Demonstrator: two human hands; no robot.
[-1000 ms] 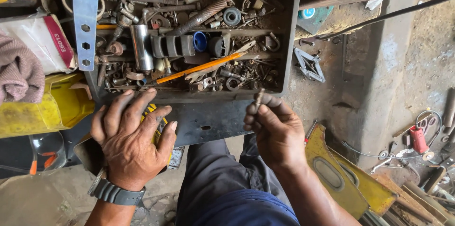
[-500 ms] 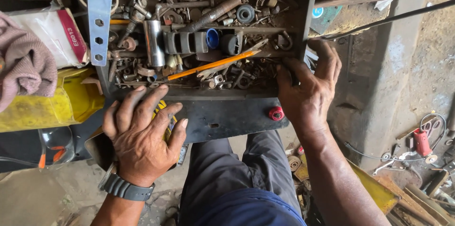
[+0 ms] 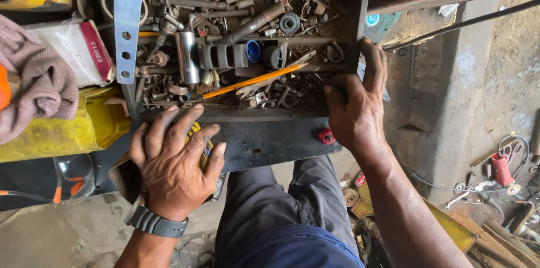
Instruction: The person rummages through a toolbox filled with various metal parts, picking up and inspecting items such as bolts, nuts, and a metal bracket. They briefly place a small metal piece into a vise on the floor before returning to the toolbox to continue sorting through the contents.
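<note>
A black plastic toolbox (image 3: 264,138) full of rusty bolts, nuts, sockets and other metal parts sits in front of me, above my knees. My left hand (image 3: 174,164) lies flat with fingers spread on the box's front wall, a dark watch on its wrist. My right hand (image 3: 354,107) grips the box's right front corner, fingers up along the right wall and thumb inside the rim. An orange pencil-like rod (image 3: 253,80) lies slantwise across the parts. A flat blue-grey metal bar with holes (image 3: 126,17) rests on the box's left edge.
To the left lie a yellow container (image 3: 62,130), a white-and-red packet (image 3: 79,48) and a pinkish cloth (image 3: 34,85). A red round cap (image 3: 327,136) sits on the box front. Loose tools, wire and a red-handled item (image 3: 499,169) lie on the ground at right.
My right hand, earlier holding a small metal piece in front of the box, has moved up and right and now grips the box's right corner. My left hand has stayed put.
</note>
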